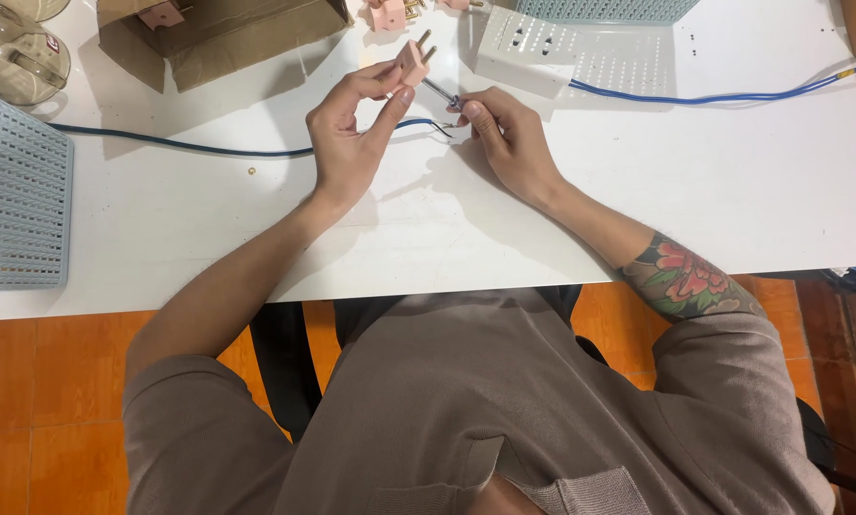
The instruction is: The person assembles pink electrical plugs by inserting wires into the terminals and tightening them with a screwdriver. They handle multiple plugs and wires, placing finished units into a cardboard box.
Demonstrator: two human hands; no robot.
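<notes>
Left hand (347,143) pinches pink plug (413,63); right hand (504,133) grips what looks like a screwdriver (439,92) (thin shaft).

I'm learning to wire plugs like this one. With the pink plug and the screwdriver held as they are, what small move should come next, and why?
Probably steady the pink plug and turn the screwdriver. The left hand pinches the plug off the table, prongs up, while the right hand holds the tool with its tip at the plug's underside. The dark cable ends in bare wires just below.

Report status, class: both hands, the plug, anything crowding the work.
Left hand pinches pink plug, prongs up. Right hand holds screwdriver, tip at plug base. Dark cable trails left, bare ends near the hands. White power strip close behind.
</notes>
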